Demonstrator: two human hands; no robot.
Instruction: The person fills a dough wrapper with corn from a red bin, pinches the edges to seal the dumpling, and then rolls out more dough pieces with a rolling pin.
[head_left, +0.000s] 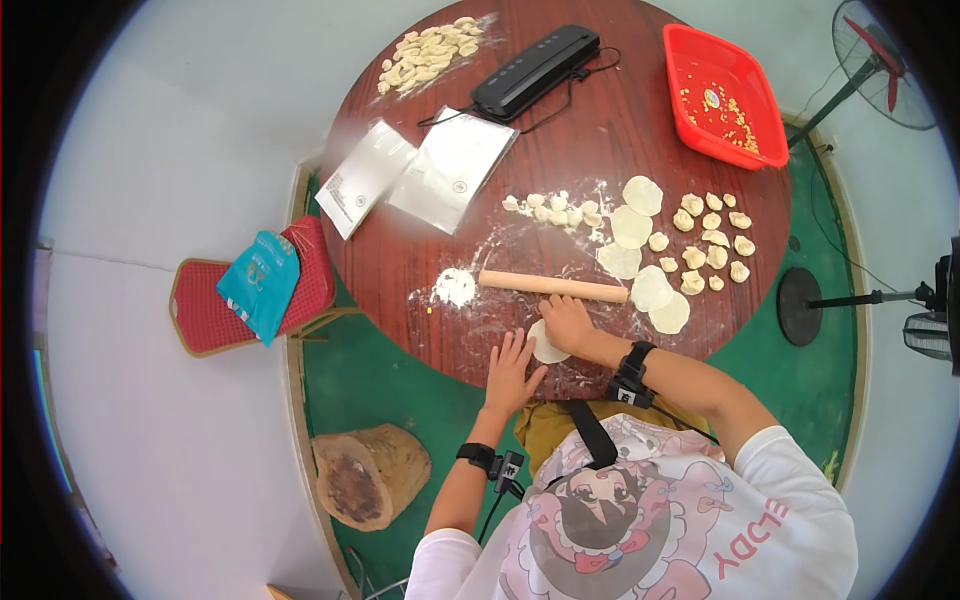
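Observation:
A thin round dough wrapper [547, 346] lies near the table's front edge, partly covered by my right hand [567, 326]. The fingers of that hand are curled in at the wrapper's upper edge, just below a wooden rolling pin [553, 286]. My left hand [511, 374] rests with spread fingers at the wrapper's left side, holding nothing. Beyond the pin are several small dough pieces [556, 211] dusted with flour. Rolled wrappers [631, 228] overlap in a curved row to the right. A flour pile [455, 287] sits left of the pin.
Filled dumplings [716, 238] stand at the right. A red basin [727, 95], a black sealing machine [536, 72], plastic bags [455, 170] and more dough pieces [428, 55] occupy the far side. A chair [200, 300], log stool [372, 475] and fan base [799, 305] surround the table.

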